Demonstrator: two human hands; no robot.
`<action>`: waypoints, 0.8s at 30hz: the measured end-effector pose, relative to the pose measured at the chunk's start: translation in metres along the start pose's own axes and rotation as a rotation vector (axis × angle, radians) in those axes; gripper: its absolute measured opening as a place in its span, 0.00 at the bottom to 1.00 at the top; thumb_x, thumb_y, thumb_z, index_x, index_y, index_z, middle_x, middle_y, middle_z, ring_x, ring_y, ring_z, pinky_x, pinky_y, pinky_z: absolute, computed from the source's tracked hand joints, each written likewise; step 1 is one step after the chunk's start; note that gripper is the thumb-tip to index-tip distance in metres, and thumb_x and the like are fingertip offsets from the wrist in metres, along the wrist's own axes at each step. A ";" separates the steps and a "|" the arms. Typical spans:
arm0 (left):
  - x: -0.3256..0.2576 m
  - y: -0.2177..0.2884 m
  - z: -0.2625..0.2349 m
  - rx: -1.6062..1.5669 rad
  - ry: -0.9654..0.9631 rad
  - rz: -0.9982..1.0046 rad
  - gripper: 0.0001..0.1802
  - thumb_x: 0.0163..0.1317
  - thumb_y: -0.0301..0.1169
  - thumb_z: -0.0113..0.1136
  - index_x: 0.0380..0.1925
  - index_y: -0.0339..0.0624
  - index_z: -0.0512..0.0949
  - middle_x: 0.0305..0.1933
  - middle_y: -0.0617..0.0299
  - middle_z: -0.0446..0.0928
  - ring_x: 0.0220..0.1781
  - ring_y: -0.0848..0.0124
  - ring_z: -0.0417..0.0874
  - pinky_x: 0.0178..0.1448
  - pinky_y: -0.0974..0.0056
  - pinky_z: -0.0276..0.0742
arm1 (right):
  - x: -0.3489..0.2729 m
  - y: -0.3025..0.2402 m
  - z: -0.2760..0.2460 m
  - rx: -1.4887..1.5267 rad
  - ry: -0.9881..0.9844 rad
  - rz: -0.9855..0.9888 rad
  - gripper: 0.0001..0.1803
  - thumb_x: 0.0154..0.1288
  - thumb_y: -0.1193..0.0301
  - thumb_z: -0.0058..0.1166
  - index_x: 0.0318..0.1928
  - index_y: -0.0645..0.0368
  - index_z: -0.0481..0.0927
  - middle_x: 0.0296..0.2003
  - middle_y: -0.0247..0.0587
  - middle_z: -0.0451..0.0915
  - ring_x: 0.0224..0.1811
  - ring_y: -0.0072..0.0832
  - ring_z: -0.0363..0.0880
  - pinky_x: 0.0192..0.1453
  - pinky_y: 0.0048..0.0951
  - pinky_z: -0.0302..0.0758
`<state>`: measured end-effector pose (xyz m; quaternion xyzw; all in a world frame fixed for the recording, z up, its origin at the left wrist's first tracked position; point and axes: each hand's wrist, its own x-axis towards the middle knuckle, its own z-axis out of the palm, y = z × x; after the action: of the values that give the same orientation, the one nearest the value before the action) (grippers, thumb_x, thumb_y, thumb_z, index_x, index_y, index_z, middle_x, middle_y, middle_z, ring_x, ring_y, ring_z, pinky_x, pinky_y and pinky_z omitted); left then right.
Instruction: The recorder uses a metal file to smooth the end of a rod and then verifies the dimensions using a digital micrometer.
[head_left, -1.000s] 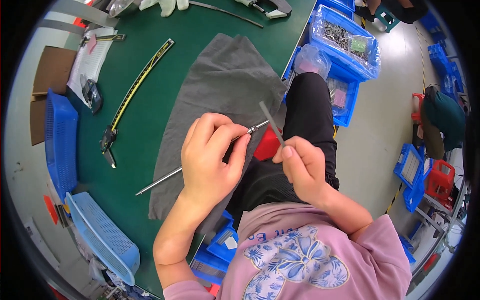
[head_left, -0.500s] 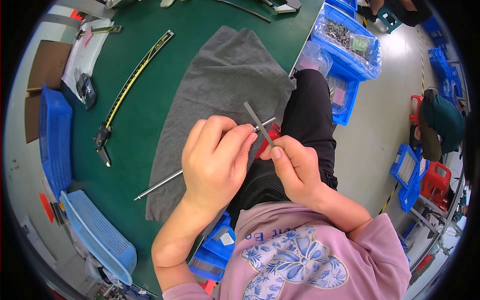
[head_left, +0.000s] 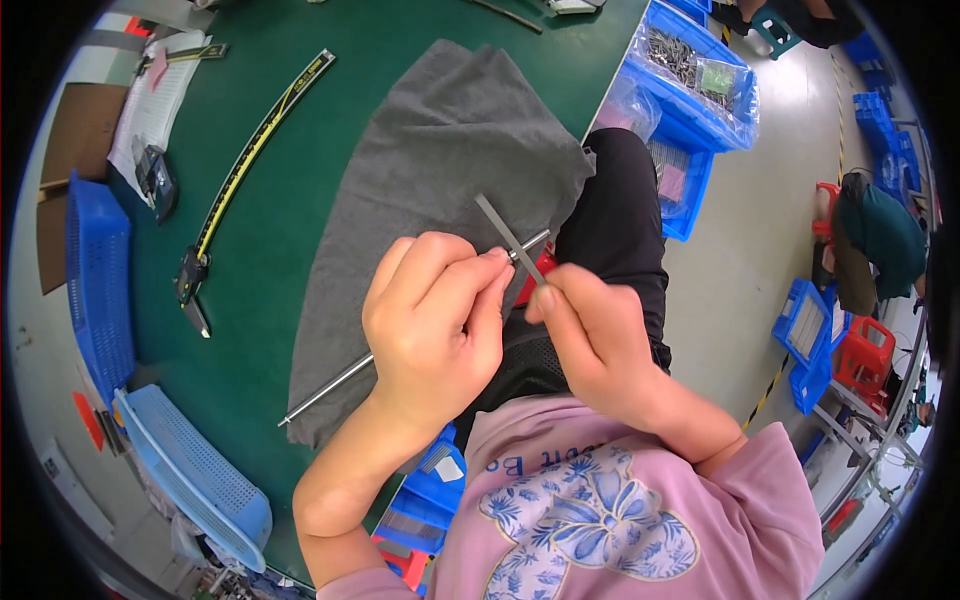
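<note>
My left hand (head_left: 435,325) grips a long thin metal rod (head_left: 325,387); the rod runs from lower left over a grey cloth (head_left: 430,170) up past my fingers to its tip near the table edge. My right hand (head_left: 595,340) pinches a small flat grey file (head_left: 505,235) that lies slanted across the rod's upper end, touching it. Both hands are held over my lap at the edge of the green table (head_left: 270,300).
A long caliper (head_left: 240,180) lies on the table left of the cloth. Blue baskets (head_left: 95,290) and a light blue basket (head_left: 190,475) stand at the left. Blue bins with parts (head_left: 700,80) sit at the right. A person (head_left: 875,235) crouches far right.
The file has shifted along the rod's end, moving up and left a little with my right hand. My left hand keeps its grip on the rod.
</note>
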<state>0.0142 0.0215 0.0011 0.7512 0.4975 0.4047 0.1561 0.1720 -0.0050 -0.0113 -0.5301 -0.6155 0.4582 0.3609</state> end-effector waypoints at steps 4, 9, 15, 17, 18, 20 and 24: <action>0.000 0.000 0.001 -0.041 0.022 -0.027 0.09 0.43 0.16 0.68 0.25 0.37 0.80 0.26 0.61 0.73 0.25 0.65 0.72 0.27 0.63 0.67 | 0.004 -0.003 0.001 -0.014 0.000 -0.015 0.05 0.66 0.74 0.49 0.32 0.62 0.74 0.22 0.45 0.80 0.23 0.43 0.80 0.26 0.36 0.74; 0.000 -0.001 0.002 -0.025 0.011 -0.002 0.09 0.43 0.16 0.68 0.25 0.37 0.79 0.26 0.61 0.72 0.25 0.64 0.72 0.27 0.63 0.66 | -0.005 -0.001 -0.002 -0.049 -0.043 -0.002 0.07 0.69 0.78 0.46 0.33 0.67 0.75 0.23 0.43 0.79 0.21 0.25 0.77 0.27 0.24 0.71; -0.001 -0.001 0.001 -0.031 0.014 -0.011 0.09 0.44 0.16 0.67 0.23 0.37 0.78 0.25 0.61 0.71 0.25 0.64 0.71 0.27 0.62 0.65 | -0.016 0.002 0.002 -0.119 0.016 0.013 0.06 0.64 0.75 0.52 0.30 0.61 0.72 0.18 0.47 0.76 0.20 0.45 0.78 0.23 0.38 0.71; -0.001 -0.001 0.003 -0.025 0.006 0.002 0.09 0.44 0.16 0.67 0.23 0.37 0.77 0.25 0.61 0.71 0.25 0.64 0.71 0.27 0.62 0.65 | -0.008 0.003 0.005 -0.084 0.045 -0.014 0.06 0.64 0.74 0.52 0.30 0.60 0.72 0.19 0.46 0.77 0.20 0.44 0.78 0.22 0.38 0.71; 0.000 -0.001 0.002 -0.027 0.013 0.003 0.09 0.44 0.16 0.67 0.23 0.38 0.77 0.25 0.61 0.71 0.24 0.64 0.70 0.27 0.62 0.65 | 0.005 0.002 0.007 -0.075 0.062 -0.066 0.06 0.64 0.75 0.52 0.30 0.60 0.72 0.18 0.46 0.77 0.19 0.44 0.78 0.22 0.38 0.71; -0.001 0.001 0.002 -0.034 0.015 0.004 0.09 0.44 0.16 0.67 0.23 0.38 0.77 0.25 0.61 0.71 0.24 0.64 0.70 0.27 0.62 0.65 | 0.011 0.002 0.010 -0.062 0.086 -0.122 0.05 0.63 0.75 0.52 0.30 0.60 0.72 0.18 0.46 0.77 0.19 0.44 0.78 0.21 0.37 0.71; 0.000 -0.001 0.002 -0.045 0.019 -0.022 0.09 0.44 0.16 0.67 0.22 0.38 0.77 0.25 0.61 0.70 0.24 0.64 0.70 0.26 0.62 0.64 | -0.016 0.006 0.001 -0.108 0.026 -0.050 0.05 0.63 0.74 0.53 0.31 0.60 0.72 0.17 0.47 0.75 0.18 0.45 0.76 0.20 0.39 0.69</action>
<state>0.0155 0.0221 -0.0008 0.7383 0.4979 0.4210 0.1726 0.1754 -0.0213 -0.0164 -0.5391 -0.6475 0.4084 0.3512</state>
